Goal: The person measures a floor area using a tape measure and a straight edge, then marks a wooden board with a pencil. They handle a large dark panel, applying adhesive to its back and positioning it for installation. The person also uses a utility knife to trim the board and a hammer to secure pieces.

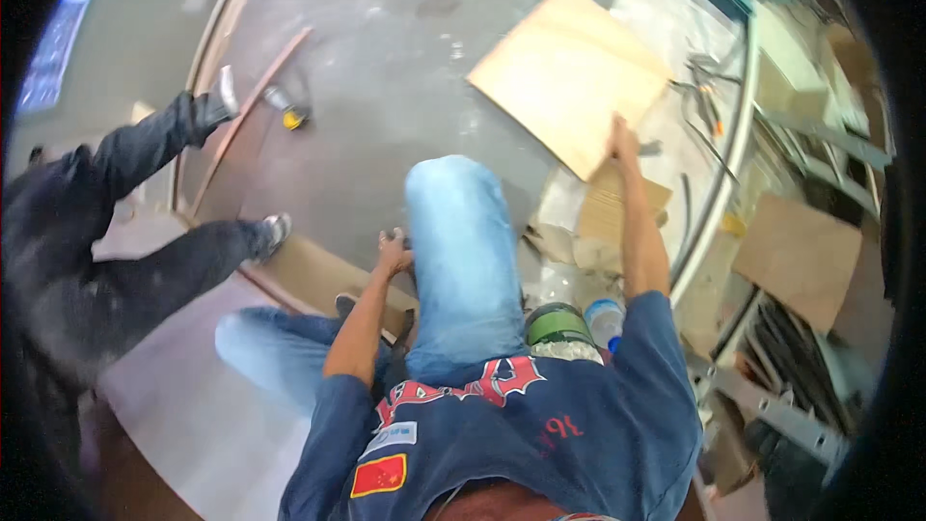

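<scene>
On the grey concrete floor (386, 87) to my left, another person in dark trousers (125, 232) and grey shoes sits beside a long wooden strip (253, 106). A small yellow tool (292, 119) lies near that strip. By my hip stand a green-lidded jar (557, 321) and a clear bottle (605, 318). A cardboard sheet (799, 256) leans against metal shelving (830, 135) on my right.

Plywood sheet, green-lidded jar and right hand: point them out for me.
plywood sheet (564, 72), head view, middle of its flat face.
green-lidded jar (557, 324), head view, its green lid.
right hand (622, 140), head view, back of hand gripping the sheet's edge.
</scene>
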A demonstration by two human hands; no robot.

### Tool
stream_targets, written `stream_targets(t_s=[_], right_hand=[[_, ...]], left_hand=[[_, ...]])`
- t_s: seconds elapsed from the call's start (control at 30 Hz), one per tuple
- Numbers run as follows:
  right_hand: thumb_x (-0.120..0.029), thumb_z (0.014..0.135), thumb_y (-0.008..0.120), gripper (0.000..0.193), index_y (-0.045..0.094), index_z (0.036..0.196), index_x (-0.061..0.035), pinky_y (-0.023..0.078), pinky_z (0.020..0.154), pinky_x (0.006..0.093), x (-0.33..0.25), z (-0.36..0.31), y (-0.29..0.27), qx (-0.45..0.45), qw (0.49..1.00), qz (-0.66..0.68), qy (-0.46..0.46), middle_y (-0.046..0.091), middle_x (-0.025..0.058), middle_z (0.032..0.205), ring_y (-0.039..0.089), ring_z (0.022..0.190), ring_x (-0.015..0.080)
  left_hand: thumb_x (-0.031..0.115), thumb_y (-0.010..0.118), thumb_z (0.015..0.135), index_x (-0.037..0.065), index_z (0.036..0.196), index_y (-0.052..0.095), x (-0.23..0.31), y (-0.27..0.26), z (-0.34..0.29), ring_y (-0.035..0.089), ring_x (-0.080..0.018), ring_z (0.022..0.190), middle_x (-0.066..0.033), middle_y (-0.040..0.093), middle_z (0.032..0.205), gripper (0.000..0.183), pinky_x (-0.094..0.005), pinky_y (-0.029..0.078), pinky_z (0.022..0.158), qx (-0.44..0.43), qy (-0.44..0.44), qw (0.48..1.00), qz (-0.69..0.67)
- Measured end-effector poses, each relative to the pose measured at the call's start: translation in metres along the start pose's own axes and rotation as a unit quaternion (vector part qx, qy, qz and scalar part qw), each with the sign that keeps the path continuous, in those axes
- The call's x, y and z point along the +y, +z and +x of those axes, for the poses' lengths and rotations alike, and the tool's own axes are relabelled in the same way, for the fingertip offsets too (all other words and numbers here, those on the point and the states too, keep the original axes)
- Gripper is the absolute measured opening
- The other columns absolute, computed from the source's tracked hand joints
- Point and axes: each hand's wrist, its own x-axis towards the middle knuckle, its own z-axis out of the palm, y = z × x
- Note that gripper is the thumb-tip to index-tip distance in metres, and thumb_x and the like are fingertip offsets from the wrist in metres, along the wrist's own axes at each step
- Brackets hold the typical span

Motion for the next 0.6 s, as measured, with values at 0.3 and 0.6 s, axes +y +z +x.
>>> stream_targets(t_s=[0.3,0.6], right_hand=[[-0.056,0.085,0.06,0.06,0.057,0.1,0.0021,0.047,0.057,0.0301,-0.053,-0.051,-0.038,0.103,0.961,-0.24,-0.086,0.062,0.0116,0.076,0.059,0.064,0.0193],[-0.014,0.092,0.051,0.019,0.061,0.103,-0.0018,0.044,0.081,0.0286,-0.408,-0.341,-0.161,-0.055,0.712,0.192,-0.674,0.059,0.0064,0.097,0.055,0.087,0.016]], left_hand=[[0.06,0.065,0.074,-0.002,0.142,0.031,0.049,-0.028,-0.014,0.027,-0.0524,0.133,-0.0441,0.016,0.142,0.099,-0.0456,0.031,0.109,-0.027,-0.055,0.996,0.069],[0.049,0.064,0.078,0.006,0.104,0.067,0.045,-0.134,0.066,0.064,-0.0345,0.088,-0.0173,0.068,0.101,0.05,-0.0461,0.051,0.078,-0.05,0.206,0.96,0.185]])
